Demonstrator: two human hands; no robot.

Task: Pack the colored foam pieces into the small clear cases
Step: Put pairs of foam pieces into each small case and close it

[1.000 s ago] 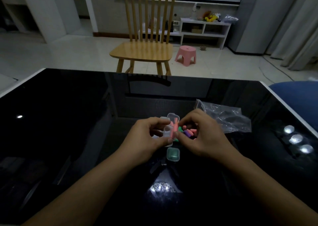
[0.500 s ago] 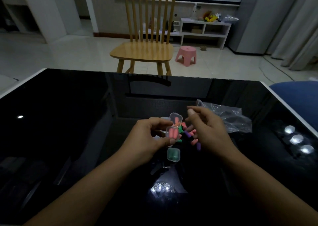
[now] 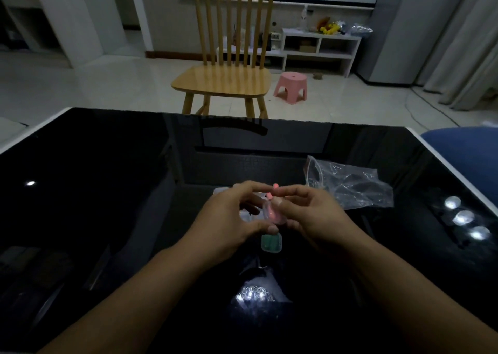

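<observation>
Both hands meet over the glossy black table (image 3: 107, 192), whose glass-like top mirrors ceiling lights. Between them is one small clear case (image 3: 273, 213), rounded at the corners, with pink foam showing through its thin plastic. The left hand (image 3: 231, 219) pinches the case from the near side, thumb under it and fingers curled over the top. The right hand (image 3: 312, 216) presses its thumb on the case while the forefinger and thumb grip the end of one pink foam piece (image 3: 275, 186), a short soft cylinder standing just above the case. Just nearer the person than this case lies a second clear case (image 3: 271, 242), closed and filled with green foam. A further clear piece, perhaps an empty case (image 3: 246, 216), sits under the left fingers, too blurred to be sure. Right of the held case lies one crumpled clear plastic bag (image 3: 350, 186).
</observation>
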